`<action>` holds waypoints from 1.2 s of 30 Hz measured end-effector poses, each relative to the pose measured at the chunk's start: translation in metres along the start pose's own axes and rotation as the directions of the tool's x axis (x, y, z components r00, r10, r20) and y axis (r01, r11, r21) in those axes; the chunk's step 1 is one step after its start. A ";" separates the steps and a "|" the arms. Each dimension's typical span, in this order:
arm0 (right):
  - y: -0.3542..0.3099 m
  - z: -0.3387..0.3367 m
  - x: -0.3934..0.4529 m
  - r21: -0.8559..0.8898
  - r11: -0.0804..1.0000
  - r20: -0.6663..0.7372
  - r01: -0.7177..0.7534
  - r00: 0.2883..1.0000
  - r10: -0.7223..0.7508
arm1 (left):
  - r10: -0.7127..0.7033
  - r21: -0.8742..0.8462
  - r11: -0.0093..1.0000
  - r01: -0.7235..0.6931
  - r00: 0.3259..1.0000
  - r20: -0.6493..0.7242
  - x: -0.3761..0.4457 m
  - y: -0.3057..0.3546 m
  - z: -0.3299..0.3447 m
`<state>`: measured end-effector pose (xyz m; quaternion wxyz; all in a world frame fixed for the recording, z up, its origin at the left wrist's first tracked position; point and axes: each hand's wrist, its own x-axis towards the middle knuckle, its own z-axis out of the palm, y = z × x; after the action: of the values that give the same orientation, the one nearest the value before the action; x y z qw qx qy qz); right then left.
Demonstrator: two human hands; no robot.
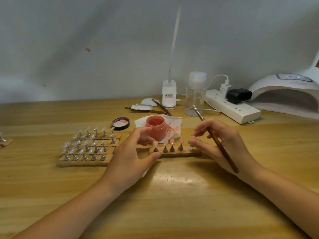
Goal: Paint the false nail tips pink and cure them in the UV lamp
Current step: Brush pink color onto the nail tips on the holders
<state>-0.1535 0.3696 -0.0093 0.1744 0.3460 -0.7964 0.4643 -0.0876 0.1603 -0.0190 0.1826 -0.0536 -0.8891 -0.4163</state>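
Step in hand, by judgement: lifting the strip of painted tips [174,151] for transfer to the UV lamp [283,95], far right of both grips at the back of the tabletop [172,195].

Left hand [133,156]: grip pinching the strip's left end, thumb on the near edge, forefinger curled over the far side. Right hand [222,144]: grip closed round the brush [214,137], handle lying across the palm, bristle end pointing up and away; spare fingertips [192,142] reaching down to the strip's right end. Cannot tell whether touching the wood or the last stand there.

Four pink tips [172,141] upright on metal stands between the two grips; a fifth position under the right fingers, hidden.

Recommended handling:
- Hold by the wooden ends only; wet tips just above the left forefinger, so keep that finger low.
- Keep the strip level during carry; stands look merely seated, hence liable to topple.
- Better to set the brush down first, freeing the right grip for a proper pinch.
- Keep the brush's bristle end away from painted surfaces.

Open pink jar [155,125] directly beyond the left grip, on a stained tissue [174,126]: risk of a knock on lifting. Lid [120,123] beside the jar. Unpainted clear tips on racks [86,149] left of the left grip, still to be done.
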 end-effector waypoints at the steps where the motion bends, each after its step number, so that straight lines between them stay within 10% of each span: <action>1: 0.000 0.000 0.000 -0.001 1.000 0.019 0.001 1.000 -0.001 | -0.008 0.011 1.000 0.008 1.000 0.004 0.000 0.000 0.000; 26: -0.010 0.000 -0.005 -0.080 0.991 -0.085 0.105 0.990 -0.111 | -0.100 0.092 0.991 0.095 0.993 0.057 0.002 0.005 -0.002; 36: -0.028 0.009 -0.026 0.250 0.960 -0.102 0.125 0.990 -0.102 | 0.011 0.052 0.999 -0.009 0.999 -0.042 -0.001 0.005 -0.003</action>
<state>-0.1145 0.3630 -0.0117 0.1897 0.3900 -0.7003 0.5670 -0.0841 0.1613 -0.0140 0.2046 -0.0446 -0.8954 -0.3930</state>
